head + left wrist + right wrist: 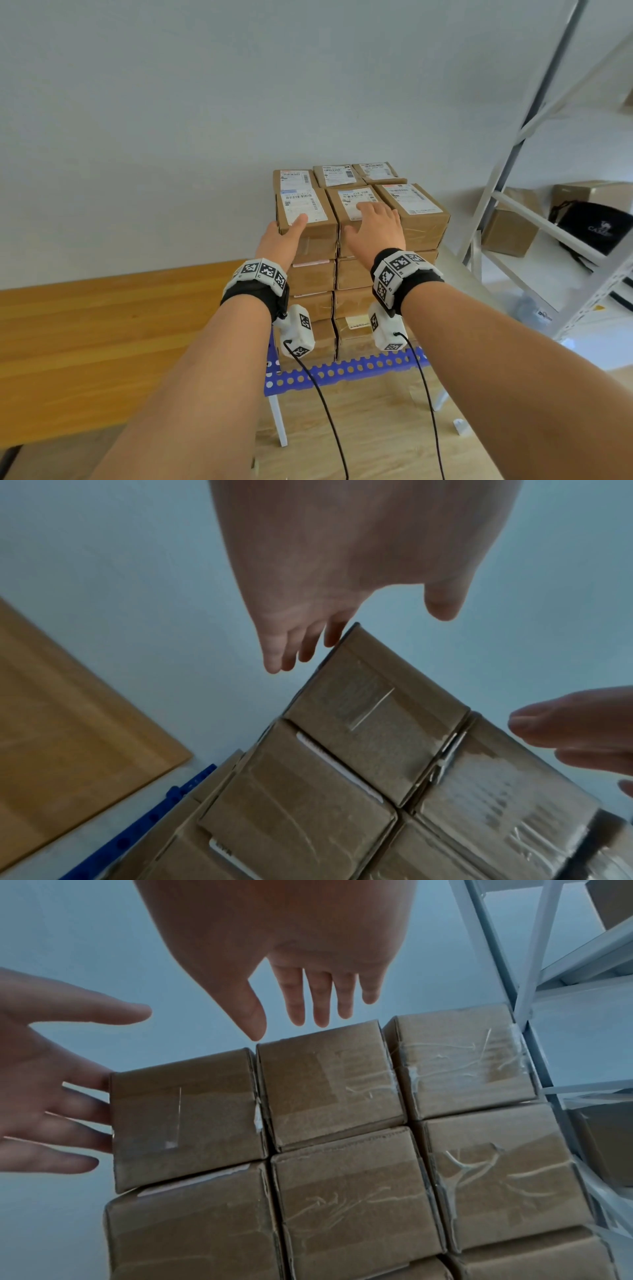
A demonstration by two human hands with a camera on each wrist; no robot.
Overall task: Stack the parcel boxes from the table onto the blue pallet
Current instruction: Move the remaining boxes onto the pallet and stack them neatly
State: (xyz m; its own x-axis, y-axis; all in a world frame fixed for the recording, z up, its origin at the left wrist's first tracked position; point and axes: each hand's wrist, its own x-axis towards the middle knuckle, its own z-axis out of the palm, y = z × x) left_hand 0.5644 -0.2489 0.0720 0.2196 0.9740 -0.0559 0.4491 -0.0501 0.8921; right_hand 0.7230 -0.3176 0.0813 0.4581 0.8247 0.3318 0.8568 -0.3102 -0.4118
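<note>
Brown cardboard parcel boxes with white labels stand several layers high on the blue perforated pallet (342, 370). My left hand (286, 233) is at the top front-left box (320, 209): its thumb lies on the lid and its straight, spread fingers touch the box's left side. The same left hand (51, 1096) shows beside that box (185, 1123) in the right wrist view. My right hand (373, 222) is flat, fingers straight, on or just over the top middle box (346, 202). In the right wrist view that hand (291, 961) is spread above the middle box (325, 1091). Neither hand holds anything.
A white wall is close behind the stack. An orange-brown wooden surface (102, 335) lies to the left. White metal shelving (513, 205) stands to the right, holding cardboard boxes and a black bag (596, 226). Pale wood flooring (376, 428) lies below the pallet's white legs.
</note>
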